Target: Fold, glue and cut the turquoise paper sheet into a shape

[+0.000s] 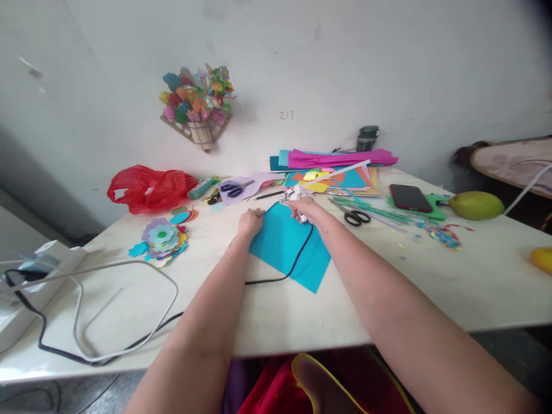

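Note:
A bright blue sheet of craft paper or foam (284, 247) lies flat on the table, one corner pointing at me. At its left edge is my left hand (251, 223), fingers curled and pressed together on the sheet. My right hand (303, 209) is wrapped round a white hot glue gun (298, 192) above the sheet's far corner. The gun's nozzle points left, towards that corner. A long white glue stick (336, 174) sticks out of its back to the right. Its black cord (297, 263) runs down across the sheet and under my left forearm.
Left are stacked paper flowers (161, 237), a red plastic bag (146, 187), looping cables (129, 264) and a power strip (30, 305). Purple-handled scissors (235, 188) and coloured sheets (336, 158) lie behind. Right are black scissors (357, 217), green stems (379, 211), a phone (409, 198) and a mango (476, 205).

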`<state>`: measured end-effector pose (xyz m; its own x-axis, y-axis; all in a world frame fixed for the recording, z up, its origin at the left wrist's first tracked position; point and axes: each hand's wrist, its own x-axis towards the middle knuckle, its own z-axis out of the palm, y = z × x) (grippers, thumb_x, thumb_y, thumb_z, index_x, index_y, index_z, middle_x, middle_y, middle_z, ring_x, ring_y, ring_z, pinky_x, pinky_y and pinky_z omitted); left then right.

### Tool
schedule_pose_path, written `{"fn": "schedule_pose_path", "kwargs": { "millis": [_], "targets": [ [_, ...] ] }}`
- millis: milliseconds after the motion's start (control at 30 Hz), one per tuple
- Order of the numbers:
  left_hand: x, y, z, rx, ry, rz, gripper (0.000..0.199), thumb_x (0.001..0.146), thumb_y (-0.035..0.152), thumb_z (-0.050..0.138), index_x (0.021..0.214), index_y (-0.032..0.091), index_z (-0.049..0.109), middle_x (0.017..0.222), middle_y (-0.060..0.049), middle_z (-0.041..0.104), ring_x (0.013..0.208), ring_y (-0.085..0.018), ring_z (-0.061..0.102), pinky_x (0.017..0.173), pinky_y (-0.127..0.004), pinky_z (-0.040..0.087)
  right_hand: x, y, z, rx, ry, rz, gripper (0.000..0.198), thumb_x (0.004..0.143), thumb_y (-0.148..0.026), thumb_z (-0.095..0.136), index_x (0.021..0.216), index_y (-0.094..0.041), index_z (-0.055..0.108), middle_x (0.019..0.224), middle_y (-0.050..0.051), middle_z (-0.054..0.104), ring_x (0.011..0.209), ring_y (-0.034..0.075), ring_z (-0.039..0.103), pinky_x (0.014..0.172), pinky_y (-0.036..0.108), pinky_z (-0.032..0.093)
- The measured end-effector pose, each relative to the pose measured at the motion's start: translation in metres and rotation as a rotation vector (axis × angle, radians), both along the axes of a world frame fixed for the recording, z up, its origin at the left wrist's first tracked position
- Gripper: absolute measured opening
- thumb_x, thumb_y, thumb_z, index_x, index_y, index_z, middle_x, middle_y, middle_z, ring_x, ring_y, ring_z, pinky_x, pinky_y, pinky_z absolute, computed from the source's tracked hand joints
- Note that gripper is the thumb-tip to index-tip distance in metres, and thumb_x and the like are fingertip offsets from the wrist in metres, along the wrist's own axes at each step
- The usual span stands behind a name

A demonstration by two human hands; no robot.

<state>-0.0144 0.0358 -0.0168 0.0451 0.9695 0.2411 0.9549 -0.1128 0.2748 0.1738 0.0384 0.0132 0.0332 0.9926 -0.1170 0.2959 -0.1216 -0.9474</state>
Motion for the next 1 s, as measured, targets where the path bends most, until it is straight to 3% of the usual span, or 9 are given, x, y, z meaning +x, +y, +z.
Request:
{"fn": "schedule_pose_path", "kwargs": {
  "millis": [667, 1000],
  "targets": [
    [0.0016, -0.0032, 0.0033, 0.005, -0.062, 0.007, 0.036, 0.078, 0.02, 0.042, 0.108, 0.026, 0.062, 0.115, 0.003, 0.059, 0.115, -0.015, 0.046, 0.096, -0.024, 0.035, -0.0035, 0.0032, -0.0013, 0.021, -0.053, -0.026, 0.024, 0.07, -0.035, 0.062, 0.078, -0.017, 0.05, 0.048, -0.001, 0.05, 0.039, 0.013, 0.049, 0.034, 0.022, 0.038],
    [0.0017, -0.0067, 0.0064, -0.004, -0.115, 0.017, 0.037, 0.075, 0.019, 0.043, 0.106, 0.024, 0.063, 0.114, 0.0, 0.06, 0.104, -0.016, 0.054, 0.092, -0.023, 0.039, -0.0038, 0.0063, -0.0026, 0.019, -0.055, -0.044, 0.027, 0.068, -0.036, 0.065, 0.077, -0.016, 0.051, 0.046, -0.002, 0.049, 0.039, 0.013, 0.049, 0.034, 0.021, 0.037]
  ]
}}
